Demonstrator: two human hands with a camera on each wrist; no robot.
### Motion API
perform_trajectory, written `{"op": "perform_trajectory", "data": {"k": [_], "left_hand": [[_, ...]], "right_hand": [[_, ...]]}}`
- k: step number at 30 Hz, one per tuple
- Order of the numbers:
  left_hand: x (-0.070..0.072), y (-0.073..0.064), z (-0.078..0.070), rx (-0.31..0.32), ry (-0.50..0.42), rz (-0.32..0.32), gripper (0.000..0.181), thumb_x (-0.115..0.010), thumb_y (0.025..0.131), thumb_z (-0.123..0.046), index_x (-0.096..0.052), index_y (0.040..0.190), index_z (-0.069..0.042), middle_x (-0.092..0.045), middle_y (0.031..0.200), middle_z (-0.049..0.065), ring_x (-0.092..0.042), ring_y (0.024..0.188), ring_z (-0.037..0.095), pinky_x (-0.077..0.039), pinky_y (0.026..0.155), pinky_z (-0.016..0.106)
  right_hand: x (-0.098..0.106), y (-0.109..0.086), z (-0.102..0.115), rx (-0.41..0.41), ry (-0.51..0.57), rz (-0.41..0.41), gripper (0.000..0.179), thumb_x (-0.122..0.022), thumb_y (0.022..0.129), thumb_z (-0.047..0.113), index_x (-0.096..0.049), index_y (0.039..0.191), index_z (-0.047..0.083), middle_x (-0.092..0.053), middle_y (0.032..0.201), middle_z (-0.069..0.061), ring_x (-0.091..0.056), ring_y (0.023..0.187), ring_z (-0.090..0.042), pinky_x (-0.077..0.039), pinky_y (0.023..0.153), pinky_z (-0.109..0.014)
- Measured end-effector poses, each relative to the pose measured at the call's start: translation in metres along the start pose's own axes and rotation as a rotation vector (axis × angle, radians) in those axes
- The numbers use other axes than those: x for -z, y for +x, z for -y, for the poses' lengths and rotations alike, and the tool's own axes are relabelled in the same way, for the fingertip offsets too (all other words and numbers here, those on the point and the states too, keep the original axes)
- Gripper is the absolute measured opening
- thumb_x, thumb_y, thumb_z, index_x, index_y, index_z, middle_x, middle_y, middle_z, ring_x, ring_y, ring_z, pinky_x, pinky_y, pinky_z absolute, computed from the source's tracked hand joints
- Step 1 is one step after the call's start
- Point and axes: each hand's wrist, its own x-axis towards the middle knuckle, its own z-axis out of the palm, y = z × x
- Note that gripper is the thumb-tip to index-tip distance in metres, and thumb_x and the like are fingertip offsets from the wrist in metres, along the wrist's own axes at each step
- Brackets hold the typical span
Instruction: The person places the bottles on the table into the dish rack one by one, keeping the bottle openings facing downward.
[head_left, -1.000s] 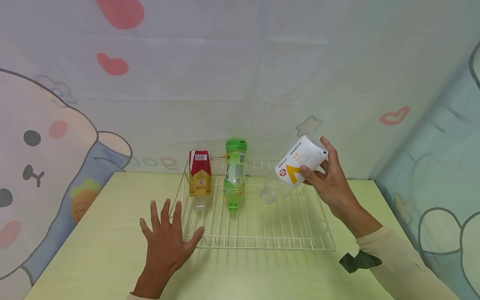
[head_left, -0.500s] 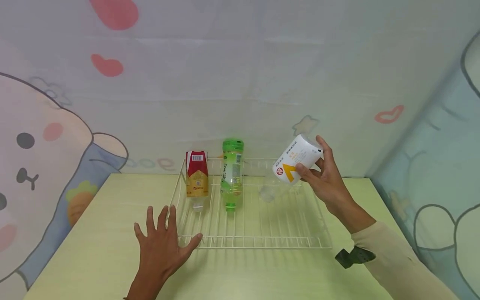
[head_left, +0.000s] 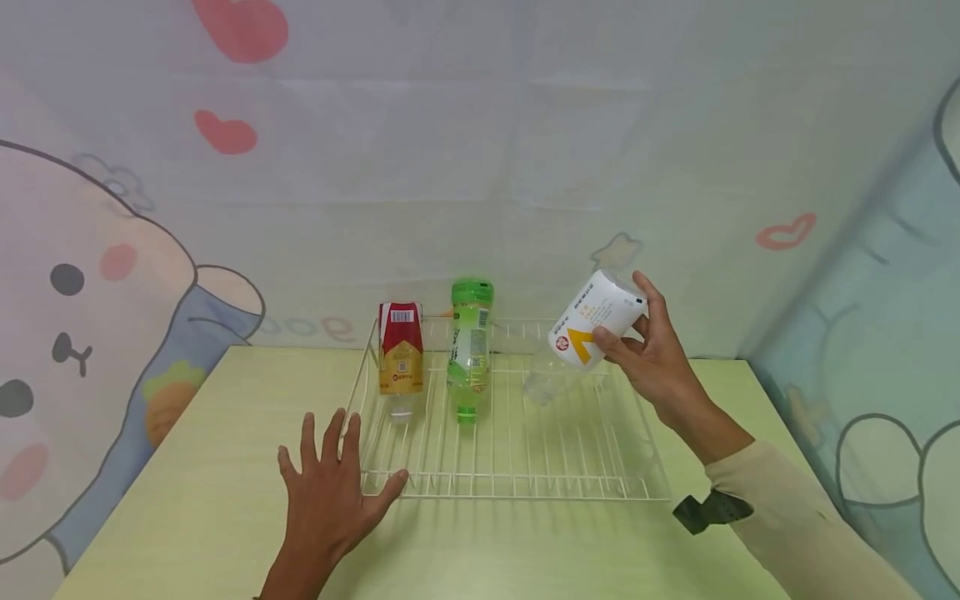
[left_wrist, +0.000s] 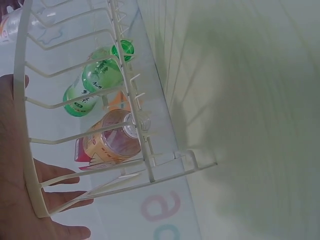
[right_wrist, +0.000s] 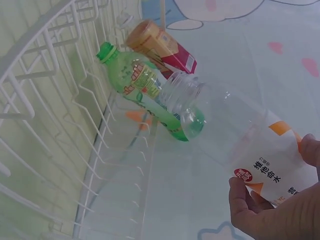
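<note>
My right hand (head_left: pixel 654 367) grips a clear plastic bottle (head_left: pixel 598 321) with a white and yellow label. The bottle is tilted, its base up to the right and its neck down to the left, over the right part of a white wire rack (head_left: pixel 517 487). In the right wrist view its wide neck (right_wrist: pixel 182 92) shows no cap. A green bottle (head_left: pixel 470 350) and a bottle with a red and gold label (head_left: pixel 401 348) stand neck-down in the rack. My left hand (head_left: pixel 330 492) has its fingers spread by the rack's front left corner; whether it touches the wire, I cannot tell.
The rack stands on a pale yellow-green table (head_left: pixel 247 433). A printed cloth backdrop (head_left: pixel 420 167) with hearts and a cartoon animal hangs right behind the table, and another cloth wall (head_left: pixel 885 333) borders it at the right.
The right hand and its bottle have shifted slightly left. The left hand stays by the rack's corner with fingers spread. The two bottles in the rack have not moved.
</note>
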Motion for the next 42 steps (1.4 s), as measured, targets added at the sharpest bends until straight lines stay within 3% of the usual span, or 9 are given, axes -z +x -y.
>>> {"op": "perform_trajectory", "data": {"k": [12, 26, 36, 42], "left_hand": [[-0.002, -0.001, 0.0, -0.048, -0.013, -0.088, 0.094, -0.066, 0.076, -0.063, -0.047, 0.142, 0.001, -0.042, 0.148, 0.023, -0.022, 0.141, 0.052, -0.018, 0.098, 0.081], [-0.004, -0.001, 0.001, -0.046, -0.028, -0.107, 0.091, -0.068, 0.074, -0.06, -0.05, 0.139, 0.001, -0.043, 0.147, 0.023, -0.026, 0.138, 0.055, -0.02, 0.096, 0.082], [-0.005, -0.002, 0.002, -0.051, -0.037, -0.122, 0.09, -0.068, 0.075, -0.06, -0.05, 0.139, 0.0, -0.044, 0.147, 0.022, -0.027, 0.139, 0.054, -0.021, 0.095, 0.082], [-0.006, -0.001, 0.002, -0.05, -0.04, -0.12, 0.089, -0.067, 0.075, -0.06, -0.051, 0.139, -0.002, -0.044, 0.147, 0.022, -0.025, 0.14, 0.053, -0.019, 0.096, 0.082]], "right_hand": [[0.001, 0.005, -0.005, -0.006, -0.027, -0.005, 0.091, -0.061, 0.1, 0.02, 0.008, 0.159, 0.032, -0.035, 0.151, -0.019, -0.05, 0.129, -0.038, -0.05, 0.088, -0.022], [-0.002, 0.009, -0.008, -0.001, -0.049, 0.013, 0.091, -0.061, 0.1, 0.019, 0.005, 0.159, 0.034, -0.037, 0.15, -0.019, -0.053, 0.126, -0.04, -0.051, 0.092, -0.028], [-0.004, 0.015, -0.008, -0.028, -0.07, 0.021, 0.093, -0.064, 0.098, 0.021, 0.004, 0.158, 0.039, -0.038, 0.15, -0.019, -0.055, 0.125, -0.04, -0.043, 0.104, -0.051], [-0.005, 0.019, -0.01, -0.031, -0.085, 0.027, 0.094, -0.064, 0.098, 0.02, 0.006, 0.159, 0.038, -0.035, 0.153, -0.02, -0.052, 0.128, -0.042, -0.04, 0.106, -0.054]]}}
